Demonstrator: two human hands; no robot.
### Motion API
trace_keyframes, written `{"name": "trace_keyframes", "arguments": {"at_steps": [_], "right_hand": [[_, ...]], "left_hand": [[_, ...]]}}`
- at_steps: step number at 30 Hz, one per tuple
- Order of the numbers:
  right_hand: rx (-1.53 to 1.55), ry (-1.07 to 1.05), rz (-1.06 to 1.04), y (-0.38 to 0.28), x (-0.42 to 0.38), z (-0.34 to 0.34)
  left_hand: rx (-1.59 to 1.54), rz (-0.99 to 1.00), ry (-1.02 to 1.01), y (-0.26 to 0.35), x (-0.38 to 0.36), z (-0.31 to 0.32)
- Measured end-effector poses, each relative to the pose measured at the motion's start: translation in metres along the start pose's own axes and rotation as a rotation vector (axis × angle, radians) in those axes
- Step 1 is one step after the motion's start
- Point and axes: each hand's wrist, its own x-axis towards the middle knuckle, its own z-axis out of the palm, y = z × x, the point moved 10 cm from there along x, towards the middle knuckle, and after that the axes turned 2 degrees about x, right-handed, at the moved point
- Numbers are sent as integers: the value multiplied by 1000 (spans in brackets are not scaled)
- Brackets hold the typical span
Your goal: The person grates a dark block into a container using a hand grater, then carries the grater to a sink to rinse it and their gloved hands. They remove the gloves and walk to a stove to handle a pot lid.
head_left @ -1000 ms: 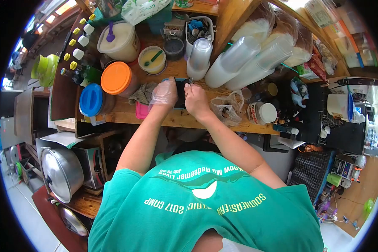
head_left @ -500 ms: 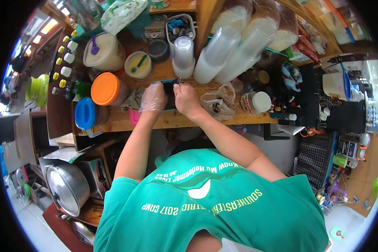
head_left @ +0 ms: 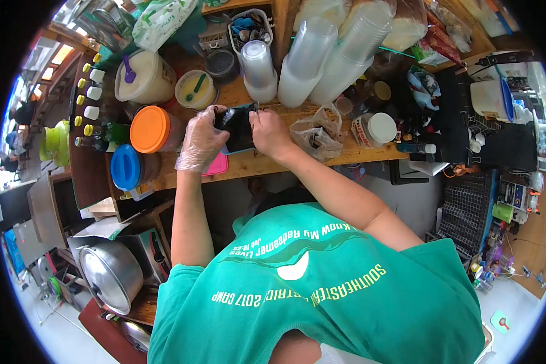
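Black, glossy, flat item [head_left: 241, 126] is lying between your hands on a light blue flat piece [head_left: 241, 148], near the front edge of the wooden counter [head_left: 274, 161]. Your left hand [head_left: 201, 138], wearing a clear plastic glove, is resting at its left side, its fingers bending over the upper left part and its thumb reaching onto the black surface. Your bare right hand [head_left: 271, 132] is curling inward, its thumb and forefinger pinching together at the upper right edge; you are holding something small and dark there, too small to identify.

A bright pink flat piece [head_left: 217, 164] is showing just below your gloved wrist. To the left, a round tub with an orange lid [head_left: 150, 129] is standing beside a container with a blue lid [head_left: 125, 167]. Beyond your hands, a white tub of pale yellow contents [head_left: 196, 90] is holding a green spoon [head_left: 195, 88], and a stack of clear plastic cups [head_left: 259, 70] is standing upside down. A crumpled clear plastic bag [head_left: 321, 133] is lying right of your bare hand, near a white-lidded jar [head_left: 381, 128].
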Motion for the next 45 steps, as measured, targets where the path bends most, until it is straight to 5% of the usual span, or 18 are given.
{"name": "trace_keyframes", "arguments": {"at_steps": [11,31,35,37,39,42,45], "right_hand": [[7,-8,-37,6,0,2],[118,90,13,30,3,4],[123,84,7,23,1,6],[128,73,46,19,1,6],[106,87,29,17,2,8],[71,46,58,6,0,8],[91,-5,94,10,3,20]], "left_hand": [[208,255,-227,1,6,48],[-284,-173,85,-84,16,79],[-519,-156,349,-101,5,95],[-898,-368,405,-107,-5,107],[-847,-288,471,-101,0,106],[-205,-323,632,-85,0,91],[-481,-512,501,-80,4,84]]}}
